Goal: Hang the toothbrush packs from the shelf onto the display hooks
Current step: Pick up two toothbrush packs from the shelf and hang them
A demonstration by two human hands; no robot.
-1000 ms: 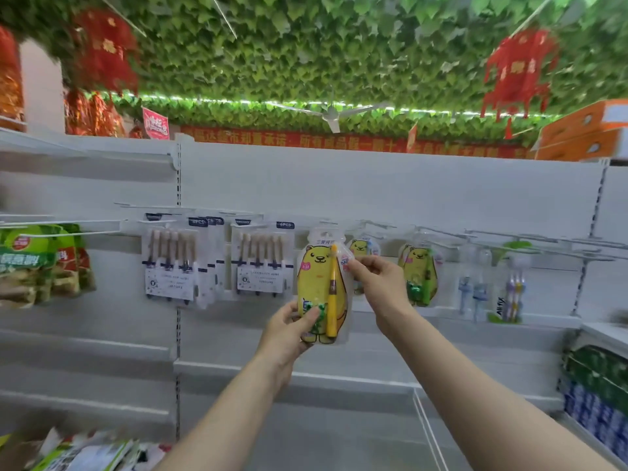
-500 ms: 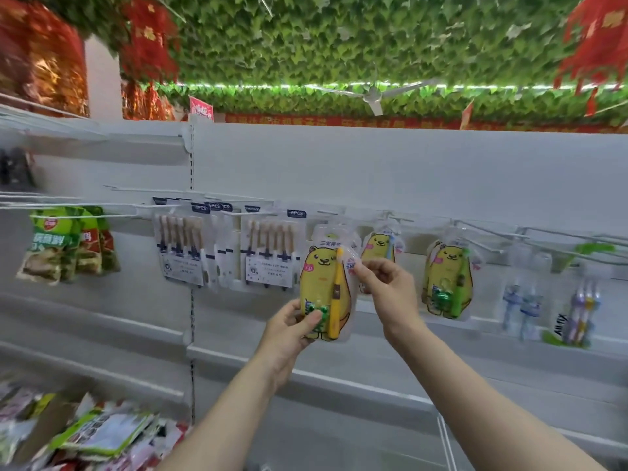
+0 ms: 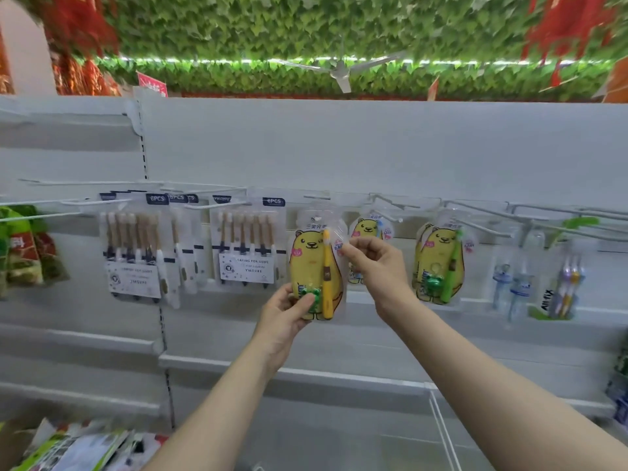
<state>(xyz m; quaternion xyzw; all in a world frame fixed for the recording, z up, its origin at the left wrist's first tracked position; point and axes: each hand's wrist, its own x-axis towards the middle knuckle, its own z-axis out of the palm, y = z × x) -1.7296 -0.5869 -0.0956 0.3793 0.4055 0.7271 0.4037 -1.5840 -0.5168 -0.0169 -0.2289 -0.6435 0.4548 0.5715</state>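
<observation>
- Hanging at the far left edge, snack bags (image 3: 23, 246) in green and red sit on a white wire hook, well apart from the hands.
- Next along, two groups of six-piece toothbrush packs (image 3: 136, 253) hang from white display hooks (image 3: 217, 206), brown handles upright behind clear fronts.
- Beside them, the yellow bear toothbrush pack (image 3: 314, 263) is upright against the back panel, its top just under a short hook (image 3: 316, 197); blur hides whether the hang hole is on the hook.
- At the pack's lower left corner, the left hand (image 3: 283, 316) pinches it, thumb on the front over the green toy, fingers behind.
- At its upper right edge, the right hand (image 3: 373, 263) has thumb and forefinger closed together on the clear film, the other fingers curled loosely.
- Behind the right hand hangs a second bear pack (image 3: 368, 229), partly covered.
- Further right, a third bear pack (image 3: 440, 263) with a green brush hangs free.
- Near the right edge, clear packs of small brushes (image 3: 564, 287) hang from long wire hooks.
</observation>
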